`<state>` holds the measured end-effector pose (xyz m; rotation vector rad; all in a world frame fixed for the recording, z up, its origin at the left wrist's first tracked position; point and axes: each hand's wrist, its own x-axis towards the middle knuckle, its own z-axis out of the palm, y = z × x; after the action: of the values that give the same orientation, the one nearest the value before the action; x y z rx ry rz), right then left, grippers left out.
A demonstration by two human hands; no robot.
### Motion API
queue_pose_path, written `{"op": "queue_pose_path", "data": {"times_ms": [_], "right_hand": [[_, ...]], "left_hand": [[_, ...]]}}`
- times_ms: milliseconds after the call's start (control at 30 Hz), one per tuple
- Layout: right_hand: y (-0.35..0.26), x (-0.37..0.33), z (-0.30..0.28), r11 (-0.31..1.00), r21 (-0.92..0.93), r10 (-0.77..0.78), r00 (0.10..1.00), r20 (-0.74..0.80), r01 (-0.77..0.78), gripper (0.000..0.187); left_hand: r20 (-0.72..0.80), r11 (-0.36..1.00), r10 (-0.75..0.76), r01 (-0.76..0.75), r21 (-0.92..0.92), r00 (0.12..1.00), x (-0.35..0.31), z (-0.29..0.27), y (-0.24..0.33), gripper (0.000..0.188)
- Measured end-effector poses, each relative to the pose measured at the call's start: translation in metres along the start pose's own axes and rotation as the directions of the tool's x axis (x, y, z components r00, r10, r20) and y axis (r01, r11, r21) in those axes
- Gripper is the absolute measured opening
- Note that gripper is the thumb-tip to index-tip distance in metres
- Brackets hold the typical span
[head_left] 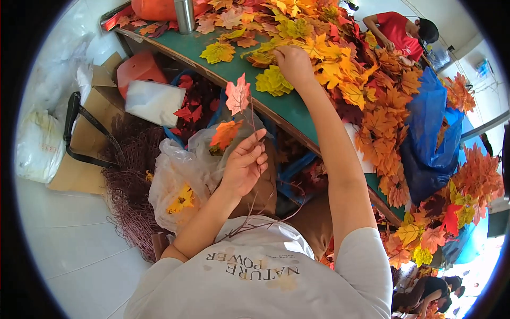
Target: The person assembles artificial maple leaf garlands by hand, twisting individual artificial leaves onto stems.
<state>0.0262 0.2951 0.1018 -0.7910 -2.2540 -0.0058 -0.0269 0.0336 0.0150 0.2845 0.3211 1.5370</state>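
Observation:
My left hand [246, 166] is closed round the thin brown stem of an artificial maple branch. A pink-red leaf [238, 95] tops this stem, and an orange leaf [226, 134] sticks out lower on its left. Bare brown twigs of it trail down over my lap. Over the table, my right hand [295, 65] is bent down among yellow artificial leaves, its fingers curled together. Whatever they hold is hidden. Just below that hand lies a stack of yellow-green leaves [273, 81] at the table edge.
The green table [178, 47] bears a big heap of orange, yellow and red leaves, plus a metal tumbler [185, 16]. Bundled brown stems [133, 181] stand at my left by a cardboard box [90, 143]. A plastic bag [175, 170] sits near my knees. Other people work at right.

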Motion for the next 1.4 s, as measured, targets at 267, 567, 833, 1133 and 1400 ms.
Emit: {"op": "queue_pose_path", "data": {"times_ms": [267, 567, 833, 1133, 1400], "right_hand": [[0.015, 0.011, 0.025, 0.987, -0.135, 0.122, 0.962, 0.243, -0.091, 0.023], [-0.003, 0.028, 0.026, 0.961, -0.261, 0.131, 0.983, 0.127, -0.094, 0.038], [-0.022, 0.067, 0.053, 0.815, -0.539, 0.425, 0.851, 0.310, -0.211, 0.046], [-0.037, 0.000, -0.021, 0.628, 0.762, 0.291, 0.956, -0.041, -0.158, 0.022], [-0.092, -0.192, -0.073, -0.192, 0.957, 0.574, 0.766, 0.290, -0.218, 0.023]], "left_hand": [[-0.016, 0.995, 0.036, -0.037, -0.098, 0.999, 0.005, -0.013, 0.012, 0.038], [-0.061, 0.996, 0.029, -0.035, -0.088, 0.998, 0.008, -0.010, 0.013, 0.036], [-0.047, 0.995, 0.035, -0.039, -0.097, 0.998, 0.006, -0.009, 0.010, 0.034], [-0.132, 0.985, 0.137, -0.121, 0.123, 0.982, -0.007, -0.002, 0.010, 0.031], [-0.032, 0.894, 0.265, -0.233, 0.382, 0.964, -0.004, 0.023, -0.009, 0.033]]}}
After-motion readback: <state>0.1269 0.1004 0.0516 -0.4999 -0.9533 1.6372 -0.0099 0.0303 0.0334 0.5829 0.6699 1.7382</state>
